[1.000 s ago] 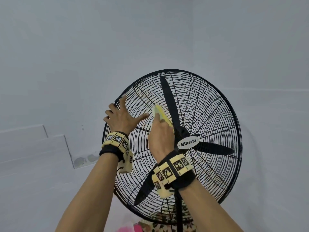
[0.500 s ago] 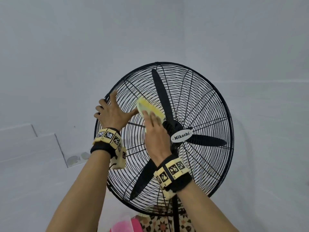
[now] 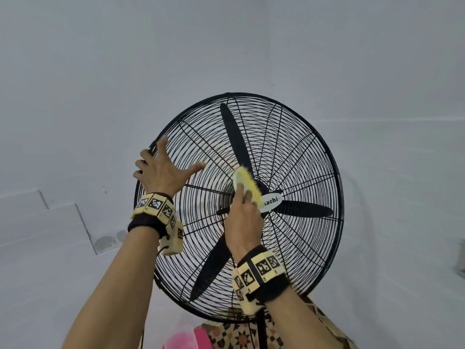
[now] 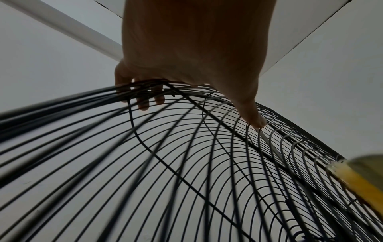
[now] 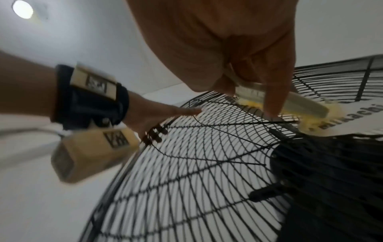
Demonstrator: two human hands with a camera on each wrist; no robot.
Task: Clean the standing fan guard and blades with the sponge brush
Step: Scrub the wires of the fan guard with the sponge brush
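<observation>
A black standing fan faces me, its round wire guard [image 3: 297,157] covering three dark blades [image 3: 234,137]. My left hand [image 3: 161,170] grips the guard's upper left rim, fingers curled over the edge and through the wires [image 4: 145,96], thumb stretched along the mesh. My right hand [image 3: 242,217] holds the yellow sponge brush [image 3: 247,183] and presses its sponge against the guard just beside the white Mikachi badge [image 3: 271,201] at the hub. In the right wrist view the brush [image 5: 290,104] lies flat on the wires under my fingers [image 5: 273,98].
Pale walls stand behind the fan, with a stepped ledge [image 3: 50,217] at the left. The fan's black pole [image 3: 261,331] runs down past a patterned cloth [image 3: 241,333] and a pink object [image 3: 186,338] at the bottom edge.
My right hand has swept the sponge brush from the upper left part of the guard to the right and down, onto the hub. My left hand keeps its hold on the rim.
</observation>
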